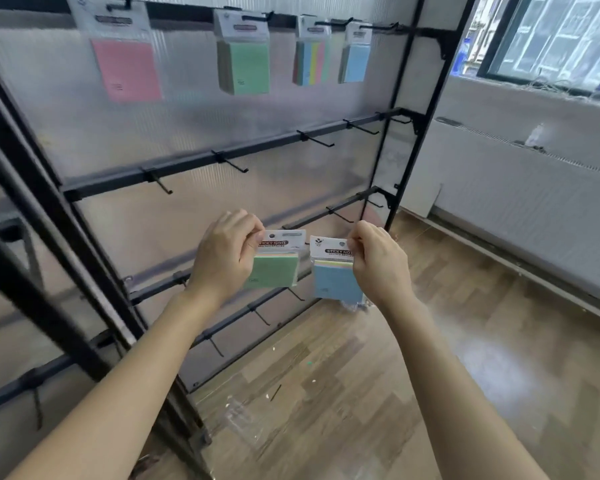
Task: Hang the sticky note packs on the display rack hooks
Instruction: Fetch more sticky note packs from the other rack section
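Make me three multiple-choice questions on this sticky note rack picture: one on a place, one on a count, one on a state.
1. Where does the pink sticky note pack hang? A) leftmost on the top rail B) middle rail C) bottom rail
2. How many packs hang on the black metal display rack? A) two B) four C) six
3. What is the left hand doing? A) resting open B) pinching the green sticky note pack's header C) gripping a hook
Answers: 1 A, it hangs at that rail's left end; 2 B, four line the top; 3 B, fingers pinch its header.
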Available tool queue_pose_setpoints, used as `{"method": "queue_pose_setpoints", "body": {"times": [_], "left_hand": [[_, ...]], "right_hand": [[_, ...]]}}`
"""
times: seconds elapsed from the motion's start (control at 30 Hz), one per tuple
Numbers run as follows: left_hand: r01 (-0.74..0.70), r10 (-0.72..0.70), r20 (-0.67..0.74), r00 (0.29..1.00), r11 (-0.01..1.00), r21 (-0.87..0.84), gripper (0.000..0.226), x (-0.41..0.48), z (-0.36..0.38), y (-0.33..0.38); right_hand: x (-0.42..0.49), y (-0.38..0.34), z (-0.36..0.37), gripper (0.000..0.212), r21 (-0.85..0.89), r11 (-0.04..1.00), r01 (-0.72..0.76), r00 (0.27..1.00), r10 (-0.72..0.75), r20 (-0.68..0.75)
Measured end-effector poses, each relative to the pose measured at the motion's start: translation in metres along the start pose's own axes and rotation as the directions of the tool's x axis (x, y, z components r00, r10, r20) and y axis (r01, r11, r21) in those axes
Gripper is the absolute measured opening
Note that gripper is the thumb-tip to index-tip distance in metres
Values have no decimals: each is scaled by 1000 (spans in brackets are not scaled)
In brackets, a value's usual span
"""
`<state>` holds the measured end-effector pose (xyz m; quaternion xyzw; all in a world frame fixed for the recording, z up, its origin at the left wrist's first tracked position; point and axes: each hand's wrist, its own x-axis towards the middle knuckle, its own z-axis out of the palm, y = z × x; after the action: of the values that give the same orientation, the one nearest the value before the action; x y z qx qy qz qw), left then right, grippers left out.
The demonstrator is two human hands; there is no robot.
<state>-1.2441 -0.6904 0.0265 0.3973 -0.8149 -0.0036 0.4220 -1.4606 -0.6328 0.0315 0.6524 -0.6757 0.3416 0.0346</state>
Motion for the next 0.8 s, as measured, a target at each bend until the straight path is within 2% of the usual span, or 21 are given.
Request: {"method": "queue_pose_setpoints", "body": {"times": [0.43, 0.6, 0.8], "left_hand": [[35, -29, -142, 990, 999, 42, 17, 153, 47, -23], [40, -7, -244, 970, 991, 129, 16, 207, 45, -41], [80, -20, -286, 958, 977, 199, 15, 244, 35, -61]], "right_hand": [[159, 54, -10, 11, 5, 997, 81, 987, -80, -136], [228, 59, 3, 14, 85, 985, 150, 977, -135, -166], [289, 52, 19, 12, 171, 957, 235, 963, -205, -173]]}}
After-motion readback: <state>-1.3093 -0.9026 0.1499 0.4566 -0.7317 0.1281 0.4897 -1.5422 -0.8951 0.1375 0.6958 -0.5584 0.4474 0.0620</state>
